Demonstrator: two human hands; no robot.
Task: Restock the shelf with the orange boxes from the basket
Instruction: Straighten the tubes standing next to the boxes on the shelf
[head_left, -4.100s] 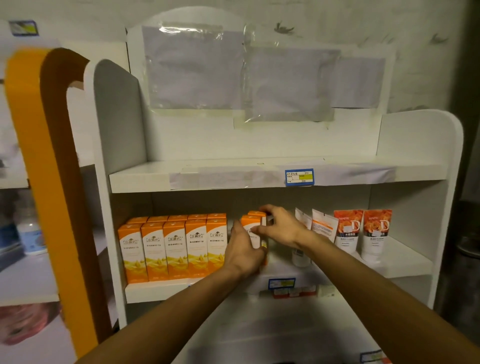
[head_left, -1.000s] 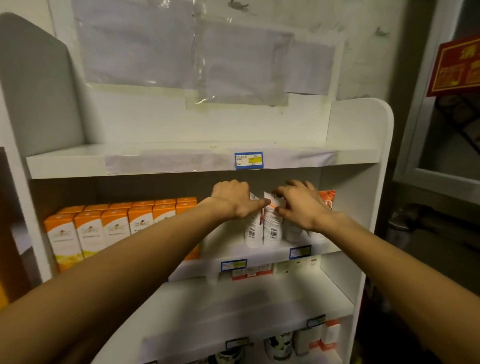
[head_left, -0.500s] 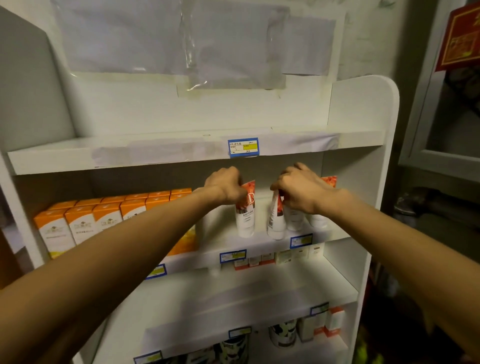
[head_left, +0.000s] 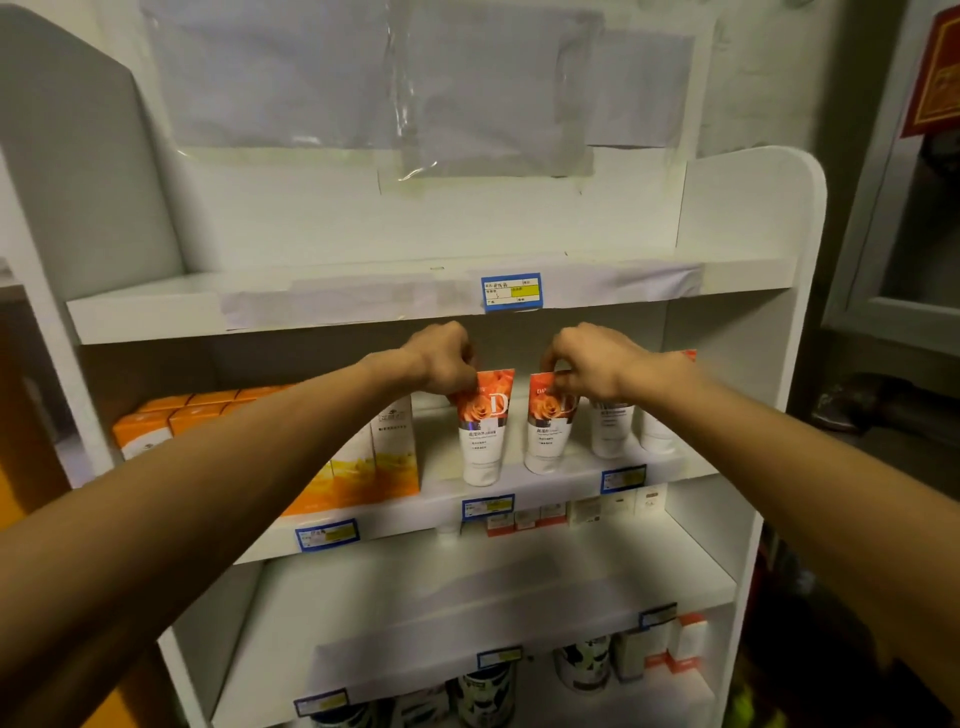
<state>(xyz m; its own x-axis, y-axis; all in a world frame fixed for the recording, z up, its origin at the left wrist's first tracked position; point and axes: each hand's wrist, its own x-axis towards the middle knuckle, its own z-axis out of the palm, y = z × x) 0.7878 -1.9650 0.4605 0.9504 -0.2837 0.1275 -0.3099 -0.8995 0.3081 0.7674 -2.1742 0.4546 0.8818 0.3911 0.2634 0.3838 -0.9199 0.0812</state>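
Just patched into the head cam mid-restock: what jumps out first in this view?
Two bare forearms reach in, the left hand and right hand each pinching the top of an orange-and-white tube standing on the middle shelf. Left of them, partly behind the left arm, stands a row of orange boxes. The top shelf carries only a blue price tag.

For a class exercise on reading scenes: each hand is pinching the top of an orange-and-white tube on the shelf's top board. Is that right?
Not quite. The head view shows the left hand and right hand pinching the tubes on the middle board, beneath the top board.
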